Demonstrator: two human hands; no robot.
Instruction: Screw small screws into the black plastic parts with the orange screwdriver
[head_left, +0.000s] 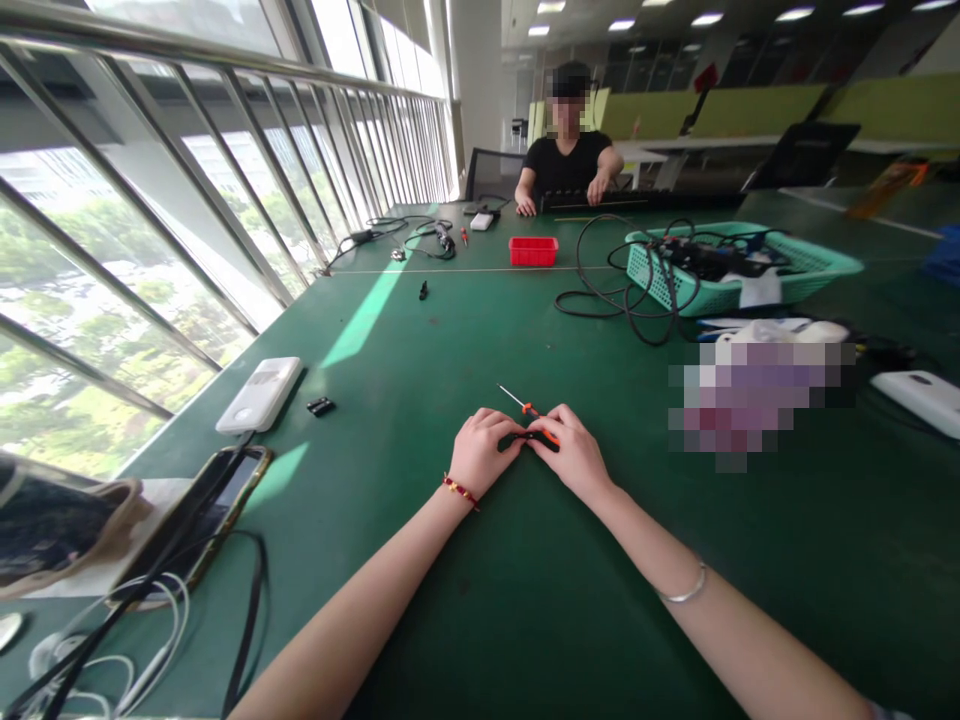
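Note:
Close together over the green table (465,560), my two hands meet at a small dark part (529,435); its exact kind is too small to make out. My left hand (484,447) is closed, pinching the part's left side between thumb and fingers. From the other side, my right hand (574,452) is closed on it too. A screwdriver (530,410) with an orange and black handle runs under the right fingers, its thin shaft pointing away to the left. Whether the right hand grips the screwdriver or it lies on the table, I cannot tell.
Left are a white device (260,394), a small black piece (320,406), a phone (217,510) and cables. Ahead stand a red bin (533,252) and another black piece (424,291). A green basket (817,275) of cables is right. A person (568,155) sits opposite.

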